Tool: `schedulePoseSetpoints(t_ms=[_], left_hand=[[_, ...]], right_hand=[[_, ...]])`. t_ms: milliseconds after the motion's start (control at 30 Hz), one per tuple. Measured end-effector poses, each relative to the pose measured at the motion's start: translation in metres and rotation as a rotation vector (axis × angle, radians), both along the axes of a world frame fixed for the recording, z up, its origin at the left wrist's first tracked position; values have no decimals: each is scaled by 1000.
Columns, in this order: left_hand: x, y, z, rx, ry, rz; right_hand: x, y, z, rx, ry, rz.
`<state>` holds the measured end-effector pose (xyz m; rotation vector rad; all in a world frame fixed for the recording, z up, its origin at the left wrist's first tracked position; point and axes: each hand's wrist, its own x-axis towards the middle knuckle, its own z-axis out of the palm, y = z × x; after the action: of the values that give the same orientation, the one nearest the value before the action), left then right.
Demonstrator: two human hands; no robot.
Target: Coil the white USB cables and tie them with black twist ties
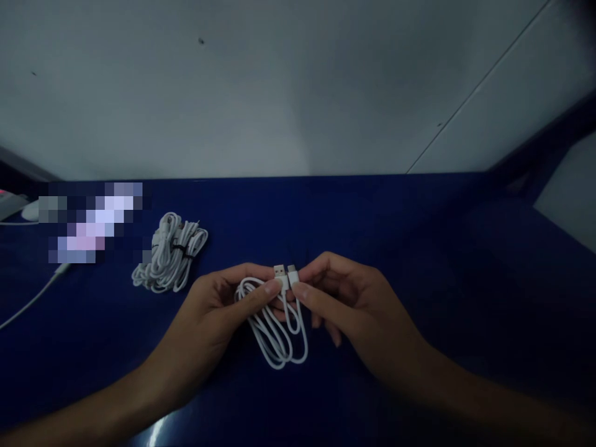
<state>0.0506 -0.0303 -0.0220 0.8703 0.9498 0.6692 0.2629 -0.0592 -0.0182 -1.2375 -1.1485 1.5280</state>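
A white USB cable [272, 338], looped into a loose coil, hangs between my two hands above the blue table. My left hand [218, 301] is closed round the coil, its thumb against the USB-A plug [279, 273]. Beside that plug, the smaller plug [293, 275] at the cable's other end is pinched between the thumb and forefinger of my right hand [347, 292]. Both metal tips point away from me, side by side. The other fingers of my right hand are curled loosely underneath, partly hidden.
Left of my hands lies a pile of coiled white cables [170, 254], some bound with black ties. Farther left, a blurred-out bright object [100, 220] has a white cord [35, 301] running from it. A pale wall [261, 99] rises behind the blue table [298, 217].
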Motion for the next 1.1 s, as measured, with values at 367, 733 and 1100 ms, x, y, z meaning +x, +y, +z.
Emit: schedulePoseSetpoints(t_ms=[367, 733, 1100], left_hand=[[1, 0, 3, 6, 4, -2], [-2, 0, -1, -8, -3, 1], [-3, -1, -4, -42, -29, -7]], right_hand=[[-1, 0, -1, 21, 6, -4], [-1, 0, 2, 7, -34, -9], [0, 0, 1, -11, -23, 21]])
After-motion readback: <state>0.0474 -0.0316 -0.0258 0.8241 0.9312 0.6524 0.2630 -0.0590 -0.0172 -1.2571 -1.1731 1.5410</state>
